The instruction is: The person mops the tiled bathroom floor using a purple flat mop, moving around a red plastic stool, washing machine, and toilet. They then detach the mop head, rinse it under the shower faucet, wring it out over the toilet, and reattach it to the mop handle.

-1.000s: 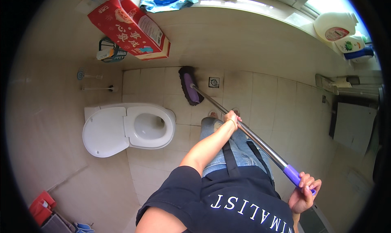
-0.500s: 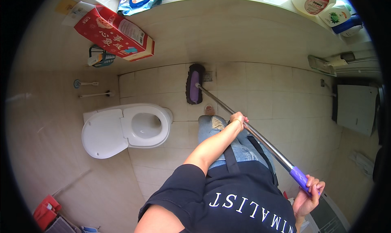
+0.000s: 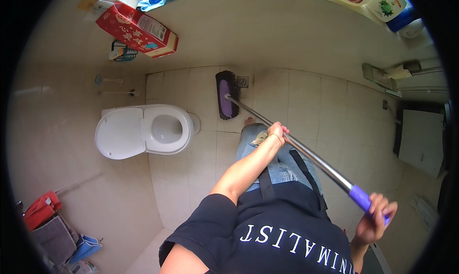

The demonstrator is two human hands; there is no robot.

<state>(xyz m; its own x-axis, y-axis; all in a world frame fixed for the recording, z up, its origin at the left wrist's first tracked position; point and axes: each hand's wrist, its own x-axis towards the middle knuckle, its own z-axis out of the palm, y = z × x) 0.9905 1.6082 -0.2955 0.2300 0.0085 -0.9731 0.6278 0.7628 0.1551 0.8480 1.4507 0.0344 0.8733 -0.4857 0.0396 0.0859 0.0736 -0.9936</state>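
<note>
A mop (image 3: 311, 155) with a steel pole and a purple grip slants across in front of me. Its purple head with a dark fringe (image 3: 225, 96) lies on the tiled floor beside a small floor drain (image 3: 243, 82). Partway up the pole, my left hand (image 3: 277, 132) is closed around the metal. At the upper end my right hand (image 3: 377, 218) wraps the purple grip. My foot (image 3: 249, 121) shows just below the mop head.
A white toilet (image 3: 167, 129) with its lid raised stands on the left. A red carton (image 3: 137, 30) hangs on the wall above it. Bottles (image 3: 386, 5) line the ledge at upper right. Another flat mop (image 3: 380, 78) and a grey box (image 3: 421, 141) are on the right. Cloths (image 3: 53, 238) hang at lower left.
The mop head has shifted slightly left and toward the wall, off the drain, which now shows more. My right hand has moved outward to the right with the grip. The view has shifted a little.
</note>
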